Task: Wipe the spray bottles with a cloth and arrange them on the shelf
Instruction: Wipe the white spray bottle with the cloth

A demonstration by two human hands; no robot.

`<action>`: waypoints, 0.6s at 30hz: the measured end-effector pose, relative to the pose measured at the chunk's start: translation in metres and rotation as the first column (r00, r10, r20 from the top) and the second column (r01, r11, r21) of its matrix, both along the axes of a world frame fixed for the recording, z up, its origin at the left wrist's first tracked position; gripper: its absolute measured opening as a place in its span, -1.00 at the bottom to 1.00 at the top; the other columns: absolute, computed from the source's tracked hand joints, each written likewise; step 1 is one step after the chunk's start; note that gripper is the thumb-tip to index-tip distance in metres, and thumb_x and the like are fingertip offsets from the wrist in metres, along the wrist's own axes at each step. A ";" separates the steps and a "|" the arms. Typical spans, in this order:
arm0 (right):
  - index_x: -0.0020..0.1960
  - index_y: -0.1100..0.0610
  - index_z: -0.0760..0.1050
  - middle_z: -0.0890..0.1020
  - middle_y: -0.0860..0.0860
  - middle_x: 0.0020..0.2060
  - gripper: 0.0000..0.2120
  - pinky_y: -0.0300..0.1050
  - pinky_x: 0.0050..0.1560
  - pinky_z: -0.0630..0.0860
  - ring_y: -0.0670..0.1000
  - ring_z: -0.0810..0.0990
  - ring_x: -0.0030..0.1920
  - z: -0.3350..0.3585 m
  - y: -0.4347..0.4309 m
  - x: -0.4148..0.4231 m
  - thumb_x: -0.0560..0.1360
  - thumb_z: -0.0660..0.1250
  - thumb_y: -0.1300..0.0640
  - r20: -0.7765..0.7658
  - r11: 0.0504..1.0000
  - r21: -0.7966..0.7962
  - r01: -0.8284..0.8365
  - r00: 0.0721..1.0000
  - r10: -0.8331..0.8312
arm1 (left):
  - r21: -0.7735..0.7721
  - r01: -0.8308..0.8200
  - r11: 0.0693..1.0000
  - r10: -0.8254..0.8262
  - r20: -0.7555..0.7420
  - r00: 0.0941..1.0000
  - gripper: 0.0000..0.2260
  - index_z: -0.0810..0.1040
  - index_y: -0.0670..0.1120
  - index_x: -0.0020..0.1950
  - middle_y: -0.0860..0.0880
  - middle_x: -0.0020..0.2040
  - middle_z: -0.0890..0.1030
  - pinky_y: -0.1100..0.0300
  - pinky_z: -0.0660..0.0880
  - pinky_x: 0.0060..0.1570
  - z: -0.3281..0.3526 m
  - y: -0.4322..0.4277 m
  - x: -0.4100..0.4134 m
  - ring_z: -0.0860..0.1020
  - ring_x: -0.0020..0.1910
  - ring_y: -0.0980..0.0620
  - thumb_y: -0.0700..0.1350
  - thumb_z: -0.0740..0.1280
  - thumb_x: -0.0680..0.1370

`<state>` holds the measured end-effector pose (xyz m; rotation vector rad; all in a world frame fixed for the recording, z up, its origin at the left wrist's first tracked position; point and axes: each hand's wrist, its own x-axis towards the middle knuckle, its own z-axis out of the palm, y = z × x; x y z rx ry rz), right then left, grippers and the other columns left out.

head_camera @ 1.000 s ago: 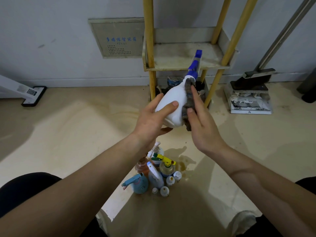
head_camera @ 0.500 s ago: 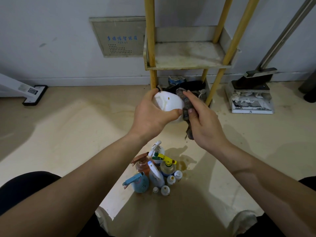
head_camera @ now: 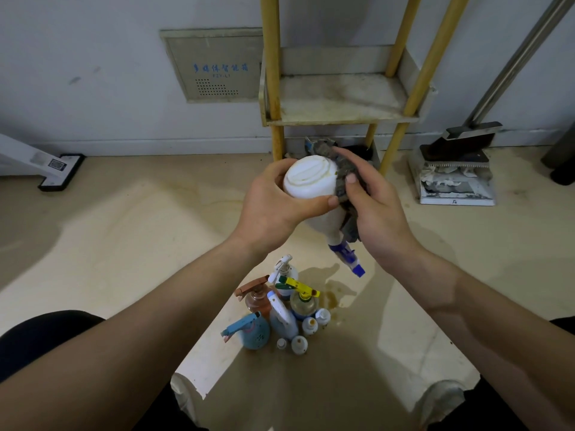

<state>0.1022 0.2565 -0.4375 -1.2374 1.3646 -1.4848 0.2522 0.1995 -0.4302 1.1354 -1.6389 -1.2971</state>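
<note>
Up in front of the yellow shelf [head_camera: 336,101], left hand [head_camera: 273,209] grips the white spray bottle [head_camera: 309,181] flipped upside down, blue nozzle pointing floorward. Right hand [head_camera: 376,209] pinches a grey cloth [head_camera: 342,181] against its side. More bottles [head_camera: 280,309] clustered on the floor below.

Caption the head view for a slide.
Left hand holds an upturned white spray bottle while right hand presses a grey cloth against it.

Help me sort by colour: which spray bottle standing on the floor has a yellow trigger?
The clear bottle on the right of the floor cluster. Its trigger is yellow, while the other spray bottles there have brown, white or blue ones.
</note>
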 end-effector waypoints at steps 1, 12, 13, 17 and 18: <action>0.44 0.08 0.41 0.56 -0.06 0.29 -0.63 -0.34 0.19 0.49 -0.26 0.55 0.21 0.001 0.001 -0.001 0.69 0.09 0.28 -0.054 0.999 -0.026 -0.031 0.998 0.030 | -0.020 0.013 1.000 -0.013 0.011 1.000 -0.38 0.57 -0.04 0.28 0.08 0.12 0.68 0.09 0.62 0.14 0.000 -0.001 0.001 0.64 0.10 0.15 -0.08 0.68 0.27; 0.34 0.07 0.50 0.66 -0.11 0.18 -0.67 -0.27 0.26 0.46 -0.18 0.57 0.25 0.000 0.000 -0.009 0.68 0.08 0.24 -0.074 0.991 0.077 -0.108 0.991 0.113 | -0.130 0.151 0.980 -0.119 0.228 0.966 -0.19 0.47 0.03 0.38 0.14 0.20 0.60 0.07 0.57 0.19 -0.001 0.001 0.007 0.56 0.18 0.17 0.11 0.67 0.19; 0.22 0.02 0.55 0.72 -0.19 0.00 -0.68 -0.34 0.13 0.51 -0.24 0.63 0.10 0.000 0.000 -0.008 0.69 0.07 0.26 0.028 0.990 0.132 -0.058 0.998 0.055 | -0.130 0.156 0.979 -0.121 0.239 0.963 -0.18 0.44 0.02 0.40 0.14 0.22 0.58 0.09 0.56 0.21 -0.002 0.002 0.007 0.54 0.21 0.16 0.08 0.68 0.21; 0.11 -0.03 0.59 0.72 -0.21 -0.07 -0.64 -0.32 0.08 0.53 -0.22 0.66 0.04 -0.002 0.000 -0.005 0.69 0.06 0.27 0.130 0.987 0.160 -0.009 0.991 -0.012 | -0.074 0.117 0.990 -0.102 0.177 0.979 -0.11 0.44 0.02 0.38 0.13 0.22 0.59 0.09 0.58 0.20 -0.007 0.004 0.006 0.56 0.20 0.16 0.21 0.63 0.12; 0.17 -0.01 0.58 0.71 -0.18 0.00 -0.64 -0.32 0.09 0.53 -0.20 0.64 0.09 -0.001 0.000 -0.003 0.69 0.05 0.27 0.132 0.991 0.135 -0.013 0.991 -0.005 | -0.059 0.098 0.993 -0.088 0.157 0.984 -0.13 0.47 0.01 0.36 0.12 0.21 0.61 0.09 0.59 0.18 -0.008 0.003 0.006 0.58 0.18 0.16 0.21 0.64 0.12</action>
